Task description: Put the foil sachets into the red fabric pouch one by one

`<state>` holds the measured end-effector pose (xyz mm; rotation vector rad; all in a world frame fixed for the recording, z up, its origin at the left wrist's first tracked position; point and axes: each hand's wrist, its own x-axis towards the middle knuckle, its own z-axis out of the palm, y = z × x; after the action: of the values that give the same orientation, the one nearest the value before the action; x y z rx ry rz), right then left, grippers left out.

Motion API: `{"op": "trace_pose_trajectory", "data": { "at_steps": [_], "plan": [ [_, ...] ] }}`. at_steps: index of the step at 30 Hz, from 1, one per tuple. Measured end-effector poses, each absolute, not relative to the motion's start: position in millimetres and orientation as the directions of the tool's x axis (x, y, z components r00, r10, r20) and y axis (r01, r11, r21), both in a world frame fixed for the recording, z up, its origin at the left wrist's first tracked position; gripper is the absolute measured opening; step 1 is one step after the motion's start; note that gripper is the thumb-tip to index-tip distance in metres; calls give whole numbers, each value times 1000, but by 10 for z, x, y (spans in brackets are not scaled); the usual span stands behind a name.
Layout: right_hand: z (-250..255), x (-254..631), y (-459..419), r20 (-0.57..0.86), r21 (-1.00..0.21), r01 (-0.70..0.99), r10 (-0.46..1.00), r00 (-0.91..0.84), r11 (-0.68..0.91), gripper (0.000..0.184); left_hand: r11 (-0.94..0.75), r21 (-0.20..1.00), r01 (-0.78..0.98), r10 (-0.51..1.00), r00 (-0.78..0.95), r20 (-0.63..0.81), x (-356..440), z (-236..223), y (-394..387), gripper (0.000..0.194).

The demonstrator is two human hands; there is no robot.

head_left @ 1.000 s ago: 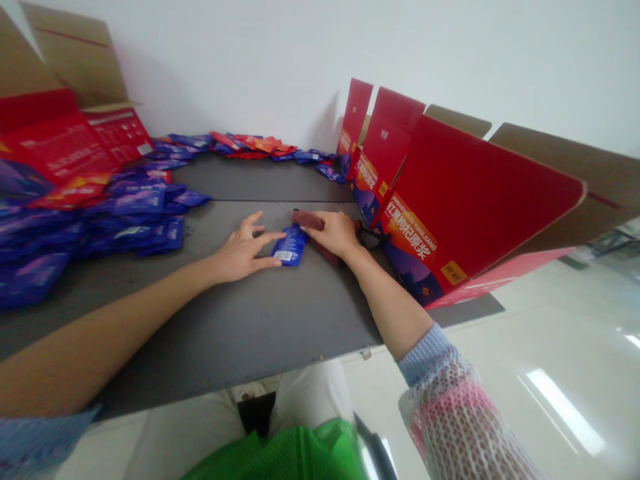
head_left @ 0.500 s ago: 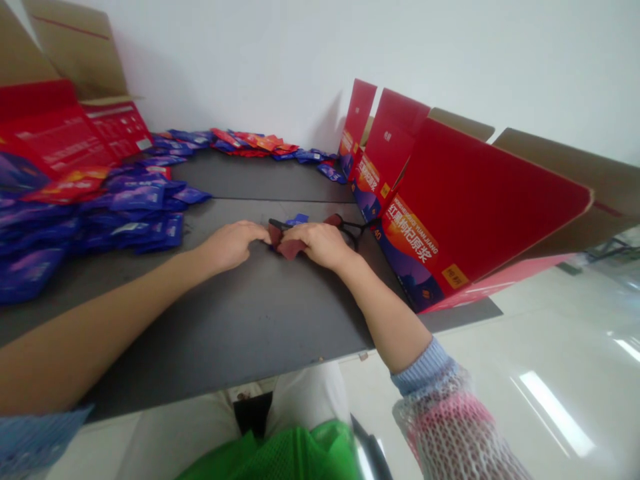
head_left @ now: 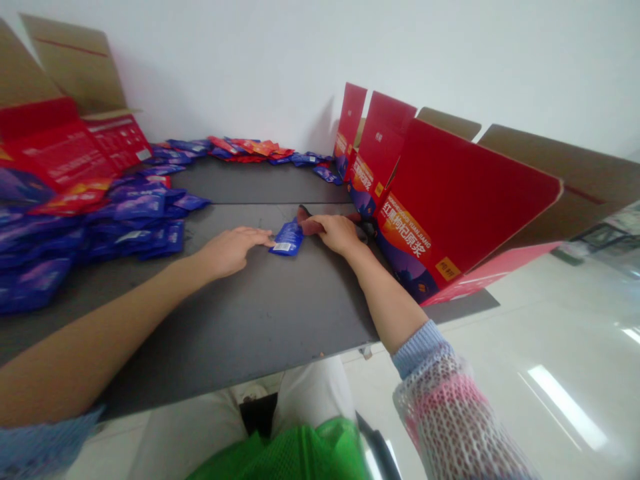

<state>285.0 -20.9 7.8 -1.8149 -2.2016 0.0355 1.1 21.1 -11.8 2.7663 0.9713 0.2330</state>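
A small blue sachet (head_left: 287, 239) lies on the dark grey table (head_left: 260, 313) between my two hands. My left hand (head_left: 229, 250) rests palm down with its fingertips touching the sachet's left edge. My right hand (head_left: 338, 233) is closed around a dark red-handled tool (head_left: 307, 224) whose tip meets the sachet's top right corner. Black loops of the tool show behind my right hand, next to the red box.
A heap of blue sachets (head_left: 75, 227) covers the left of the table, with red and blue ones (head_left: 250, 148) along the wall. Open red cartons (head_left: 450, 213) stand at the right, another red carton (head_left: 60, 143) at the far left. Green mesh (head_left: 295, 453) lies on my lap.
Half a second ago both hands were bunched over the tool and the sachet was mostly hidden. Now they have drawn apart and the sachet lies flat and visible between them.
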Motion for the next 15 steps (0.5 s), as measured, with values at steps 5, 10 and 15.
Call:
{"op": "trace_pose_trajectory", "data": {
  "at_steps": [5,10,15],
  "plan": [
    [223,2849,-334,298,-202,936,928,-223,289,50,-795,207,570,592,804,62,6,-80,273,79],
    [405,2710,-521,340,-284,872,893,-296,397,49,-815,247,524,551,833,51,-26,-91,383,82],
    [329,2529,-575,152,-219,832,860,-486,509,52,-793,256,553,580,814,39,-93,-180,443,82]
  ]
}}
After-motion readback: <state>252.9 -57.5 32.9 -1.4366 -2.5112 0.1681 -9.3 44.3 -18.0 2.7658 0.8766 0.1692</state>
